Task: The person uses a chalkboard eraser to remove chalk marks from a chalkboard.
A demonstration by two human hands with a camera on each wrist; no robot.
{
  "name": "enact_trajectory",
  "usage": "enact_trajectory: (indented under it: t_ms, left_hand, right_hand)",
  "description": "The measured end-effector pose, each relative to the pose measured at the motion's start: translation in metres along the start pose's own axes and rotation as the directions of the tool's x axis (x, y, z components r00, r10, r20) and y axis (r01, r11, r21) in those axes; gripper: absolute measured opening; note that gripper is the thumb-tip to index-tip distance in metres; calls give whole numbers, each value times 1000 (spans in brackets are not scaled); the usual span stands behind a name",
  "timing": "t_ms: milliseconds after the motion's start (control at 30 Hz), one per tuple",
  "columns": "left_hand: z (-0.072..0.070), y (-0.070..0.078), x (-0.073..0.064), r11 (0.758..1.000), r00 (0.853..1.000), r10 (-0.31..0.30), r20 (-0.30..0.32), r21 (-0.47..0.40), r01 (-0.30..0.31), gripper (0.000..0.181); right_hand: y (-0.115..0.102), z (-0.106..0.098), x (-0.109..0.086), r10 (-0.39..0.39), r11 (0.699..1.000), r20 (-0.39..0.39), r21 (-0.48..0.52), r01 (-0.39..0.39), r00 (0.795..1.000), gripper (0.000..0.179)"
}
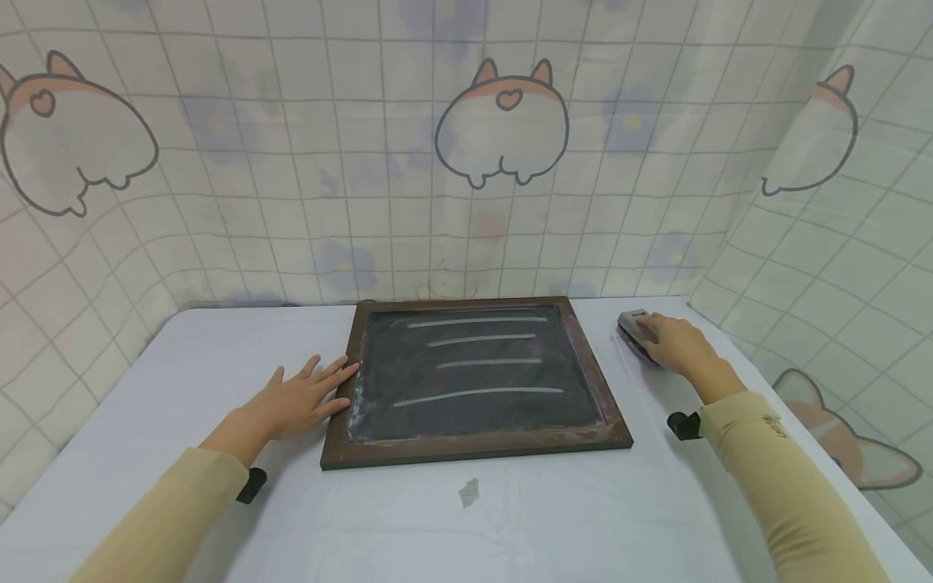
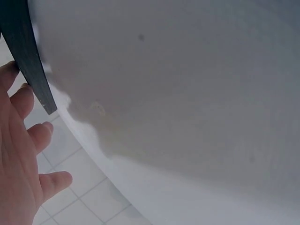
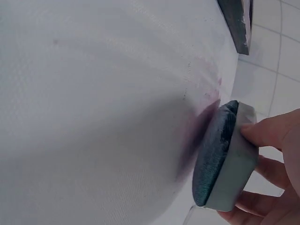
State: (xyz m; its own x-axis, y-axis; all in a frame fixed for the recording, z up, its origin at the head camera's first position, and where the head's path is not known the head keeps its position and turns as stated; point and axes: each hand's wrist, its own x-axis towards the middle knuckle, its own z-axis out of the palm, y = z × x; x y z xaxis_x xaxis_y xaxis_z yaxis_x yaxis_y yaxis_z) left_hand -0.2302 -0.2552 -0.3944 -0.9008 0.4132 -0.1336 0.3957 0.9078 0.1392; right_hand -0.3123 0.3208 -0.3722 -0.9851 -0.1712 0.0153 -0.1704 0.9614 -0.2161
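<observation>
A blackboard (image 1: 481, 417) in a brown wooden frame lies flat on the white table, with several white chalk lines (image 1: 477, 393) drawn across it. My left hand (image 1: 295, 401) rests its spread, straight fingers on the frame's left edge; the left wrist view shows the fingertips at the frame's side (image 2: 33, 65). To the right of the board, my right hand (image 1: 678, 344) grips a chalkboard eraser (image 3: 234, 164) between thumb and fingers. The eraser has a grey back and a dark felt pad, which faces the tabletop close over a purple chalk smudge (image 3: 190, 150).
The white-covered table (image 1: 554, 518) carries a small grey patch (image 1: 470, 492) in front of the board. A tile-patterned curtain (image 1: 364, 162) with cartoon animals hangs behind and at both sides. A dark wrist strap piece (image 1: 685, 425) sits at each sleeve cuff.
</observation>
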Motion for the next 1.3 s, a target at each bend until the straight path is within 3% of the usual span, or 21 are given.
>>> enact_trajectory:
  t_ms: [367,567,967,1200,1300]
  left_hand:
    - [1,0,1,1000,1000,-10,18,-9,11,70]
    - [0,1,1,1000,1000,-13,23,-14,13,69]
    - [-1,2,0,1000,1000,-14,24,-22,14,69]
    - [1,0,2,1000,1000,-15,21,-13,15,69]
    - [2,-2,3,1000,1000,-17,21,-13,18,69]
  right_hand:
    - [2,-4,-6,-93,995,-79,10,94,993,50]
    - [4,-8,-11,-204,979,-132,-18,203,970,51]
    - [-23,-18,-24,-417,908,-214,-48,417,883,49]
    - [-43,-16,-28,-536,840,-234,-53,540,811,48]
    - [-50,-12,-28,-571,815,-221,-39,578,790,48]
